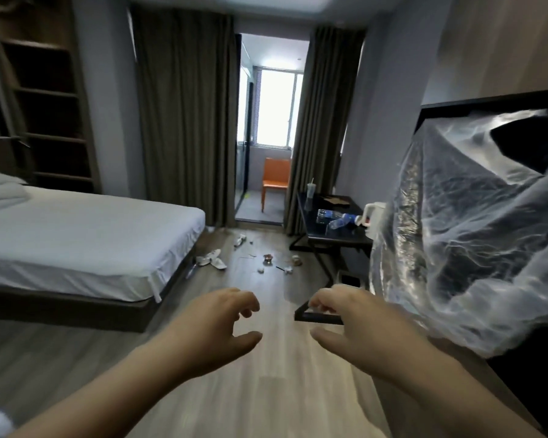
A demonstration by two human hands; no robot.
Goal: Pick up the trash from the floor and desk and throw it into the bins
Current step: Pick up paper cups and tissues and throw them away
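Note:
Trash lies scattered on the wooden floor ahead: white slippers (212, 258), a crushed white wrapper (239, 239), a small dark can (268, 258) and bits of paper (288, 269). On the black desk (336, 237) lie two plastic bottles (340, 221), a lidded cup with a straw (311, 191) and a brown paper piece (336, 200). My left hand (217, 324) and my right hand (348, 324) are stretched out in front of me, fingers curled apart, holding nothing. Both hands are well short of the trash. No bin is in view.
A white bed (86, 241) fills the left side. A television wrapped in clear plastic (469, 222) bulges out at the right. A white kettle (372, 213) stands on the desk. An orange chair (276, 180) sits beyond the curtains. Shelves (45, 99) stand far left.

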